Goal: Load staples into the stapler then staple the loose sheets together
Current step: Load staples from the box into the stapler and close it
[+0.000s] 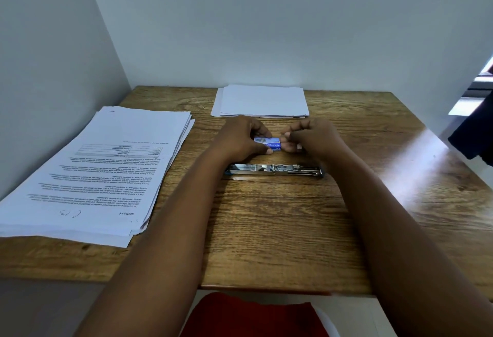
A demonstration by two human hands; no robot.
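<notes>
A small blue staple box [269,144] is held above the wooden table [266,230], just beyond the stapler. My left hand [242,138] grips the box's left end between thumb and fingers. My right hand [309,136] pinches its right end with curled fingers. The metal stapler [274,170] lies flat and opened out on the table, nearer to me than both hands. A thick stack of printed sheets [101,174] lies on the left of the table. A smaller stack of blank white sheets [262,101] lies at the back by the wall.
White walls close the table in at the back and on the left. A dark object [472,134] juts in at the right edge. Red cloth [248,315] shows below the table's near edge.
</notes>
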